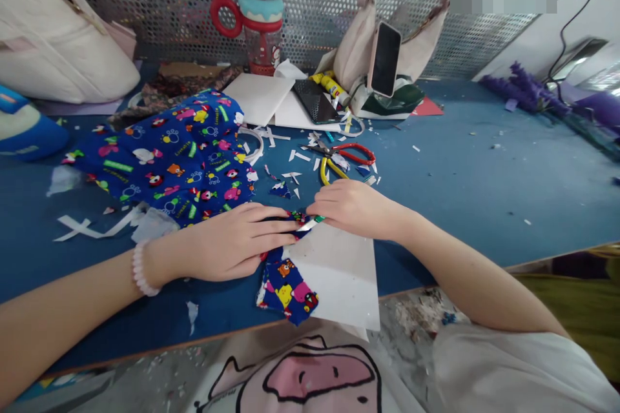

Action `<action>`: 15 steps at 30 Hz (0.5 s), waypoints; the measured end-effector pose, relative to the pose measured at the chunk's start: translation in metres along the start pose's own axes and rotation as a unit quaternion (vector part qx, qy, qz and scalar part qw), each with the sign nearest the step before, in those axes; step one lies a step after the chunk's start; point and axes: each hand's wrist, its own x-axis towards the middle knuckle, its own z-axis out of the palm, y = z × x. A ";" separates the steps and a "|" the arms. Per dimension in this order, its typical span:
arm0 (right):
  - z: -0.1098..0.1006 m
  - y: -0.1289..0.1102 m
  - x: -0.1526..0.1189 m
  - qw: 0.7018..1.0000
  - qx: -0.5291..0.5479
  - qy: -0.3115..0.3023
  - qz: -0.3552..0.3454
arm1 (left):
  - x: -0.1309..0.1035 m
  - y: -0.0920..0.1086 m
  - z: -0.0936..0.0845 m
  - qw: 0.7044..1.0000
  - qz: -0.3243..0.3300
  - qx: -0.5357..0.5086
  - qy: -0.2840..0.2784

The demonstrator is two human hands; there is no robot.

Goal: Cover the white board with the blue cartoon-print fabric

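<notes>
My left hand (227,242) lies flat with its fingers stretched out, pressing on a small piece of blue cartoon-print fabric (285,290). Part of this fabric hides beneath the fingers, and its lower end hangs near the table's front edge. A white sheet (346,271) lies under it on the right. At the tips of my right hand (346,206), whose fingers are pinched together, shows a narrow white strip with a green end (309,224). The strip touches the fabric beside my left fingertips. Just beyond my right hand are scissors (356,153) with red and yellow handles.
A larger blue printed cloth (174,158) spreads to the left. White paper scraps (82,227) are strewn about the table (465,193). Behind stand a red-handled cup (261,35), a phone (386,58), a dark phone-like slab (317,101) and bags (62,32). Purple flowers (526,87) lie far right.
</notes>
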 end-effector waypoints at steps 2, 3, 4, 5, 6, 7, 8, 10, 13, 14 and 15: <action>-0.001 -0.002 0.000 0.999 -0.038 0.020 -0.026 | 0.000 -0.001 0.000 1.000 0.003 0.000 0.003; -0.001 -0.003 0.000 0.997 -0.060 0.032 -0.037 | -0.001 -0.001 0.001 1.000 0.004 0.000 0.005; -0.002 -0.004 0.000 0.995 -0.082 0.044 -0.046 | -0.001 -0.001 0.001 1.000 0.004 -0.001 0.006; -0.002 -0.005 0.001 0.992 -0.103 0.054 -0.055 | -0.001 -0.002 0.002 1.000 0.003 -0.001 0.006; -0.002 -0.007 0.001 0.989 -0.121 0.064 -0.062 | -0.002 -0.002 0.003 1.000 0.002 -0.002 0.006; -0.002 -0.008 0.001 0.986 -0.135 0.072 -0.068 | -0.002 -0.002 0.003 1.000 0.001 -0.003 0.005; -0.002 -0.009 0.001 0.984 -0.145 0.080 -0.072 | -0.002 -0.002 0.003 1.000 0.000 -0.004 0.005; -0.002 -0.009 0.002 0.981 -0.153 0.089 -0.081 | -0.002 -0.002 0.004 1.000 0.000 -0.003 0.003; -0.002 -0.009 0.002 0.979 -0.155 0.092 -0.092 | -0.003 -0.002 0.004 1.000 0.004 0.001 0.001; -0.003 -0.008 0.003 0.979 -0.155 0.092 -0.095 | -0.003 -0.002 0.004 1.000 0.006 0.002 0.002; -0.003 -0.008 0.003 0.978 -0.157 0.093 -0.097 | -0.003 -0.002 0.004 1.000 0.007 0.003 0.004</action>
